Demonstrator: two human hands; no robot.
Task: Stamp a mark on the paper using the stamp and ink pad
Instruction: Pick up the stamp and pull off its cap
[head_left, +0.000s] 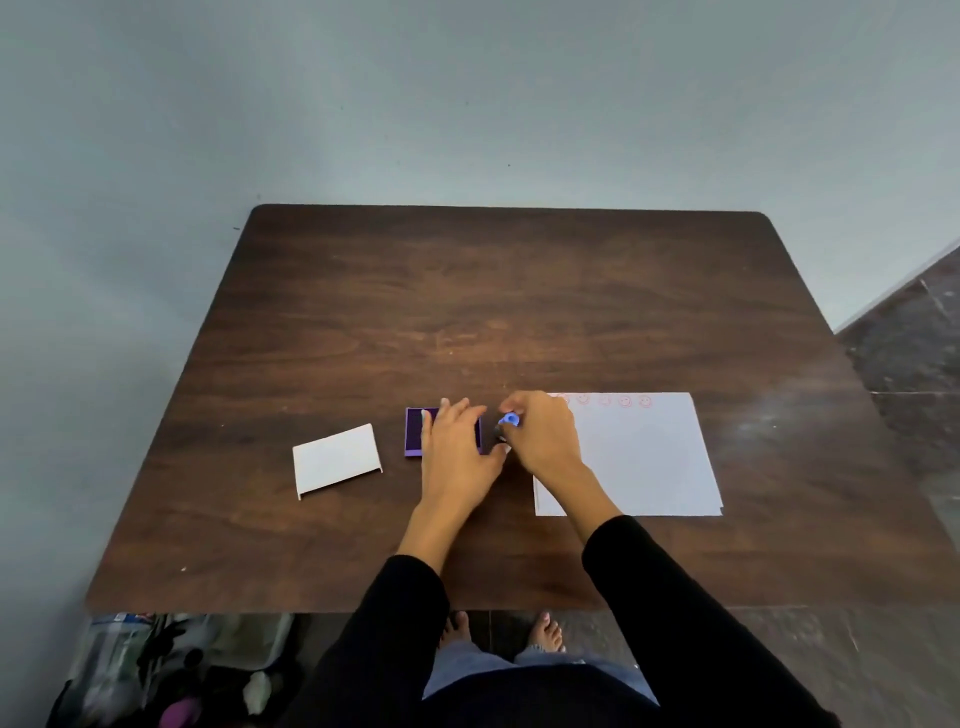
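Observation:
A purple ink pad (414, 432) lies open on the dark wooden table (493, 312). My left hand (457, 447) rests flat on it with fingers spread, covering most of its right part. My right hand (543, 436) is closed around a small stamp (509, 421) with a light blue top, just right of the ink pad and at the left edge of the white paper (639, 462). A row of faint red round stamp marks (626, 400) runs along the paper's far edge. The stamp's lower end is hidden by my fingers.
A white lid (336, 462) lies left of the ink pad. The table's near edge runs across below my forearms. Bags and clutter (171, 670) sit on the floor at the lower left. My bare feet show under the table edge.

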